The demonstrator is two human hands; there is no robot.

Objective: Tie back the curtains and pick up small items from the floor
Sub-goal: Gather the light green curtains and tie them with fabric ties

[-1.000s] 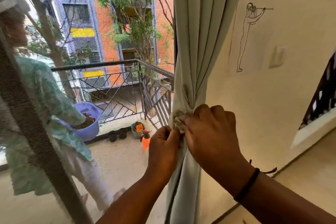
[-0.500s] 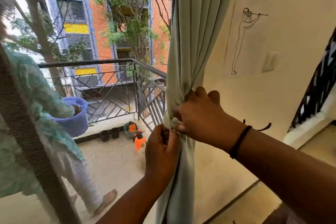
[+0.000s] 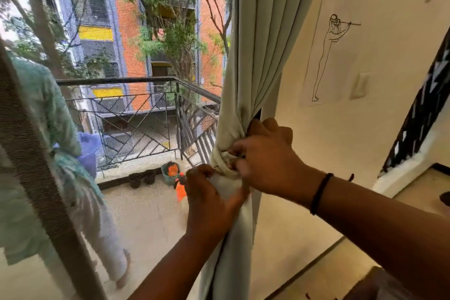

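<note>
Curtain (image 3: pixel 253 39): pale, long, hangs at right edge of mesh window screen (image 3: pixel 126 80), bunched into 1 column. Looks soft, light, limp; folds likely slip unless cinched tight.

Knot (image 3: pixel 225 162): at curtain's narrow waist; best hold judged right here, where cloth is gathered.

Right hand (image 3: pixel 265 165): at knot's right side, fingers curled, pinching cloth of knot.

Left hand (image 3: pixel 209 200): just below knot, fingers wrapped around hanging curtain tail.

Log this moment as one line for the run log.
step: tying curtain back | left hand: grips fabric below knot | right hand: pinches knot | floor pickup: not yet begun
</note>
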